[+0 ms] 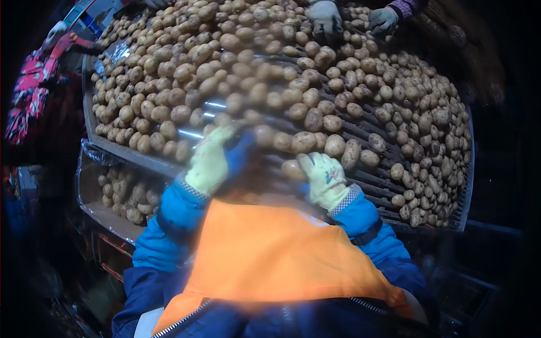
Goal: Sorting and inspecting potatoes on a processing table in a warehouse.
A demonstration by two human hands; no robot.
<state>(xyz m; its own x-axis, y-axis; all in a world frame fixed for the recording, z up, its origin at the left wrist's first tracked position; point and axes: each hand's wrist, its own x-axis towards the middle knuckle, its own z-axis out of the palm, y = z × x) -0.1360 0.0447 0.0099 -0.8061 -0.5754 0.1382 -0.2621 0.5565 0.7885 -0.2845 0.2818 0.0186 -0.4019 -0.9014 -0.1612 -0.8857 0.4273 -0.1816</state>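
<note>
A broad, slatted sorting table is heaped with brown, soil-marked potatoes (332, 124). My left hand (213, 159), in a pale yellow-green glove with a blue palm, hovers at the table's near side, left of the middle. Haze and motion blur smear its fingers, so its grip is unclear. To the right, my right hand (326, 180), gloved the same way, is closed with its fingers curled downward. Its fingertips press against a single potato (293, 169) lying on their left side. A row of potatoes lies just beyond both hands.
Dark slats (372, 179) show between potatoes right of my right hand. Below the table's left edge sits a plastic-lined box (115, 222) holding potatoes. Co-workers' gloved hands (326, 21) reach in at the far side; another person in a patterned red sleeve (42, 79) stands at far left.
</note>
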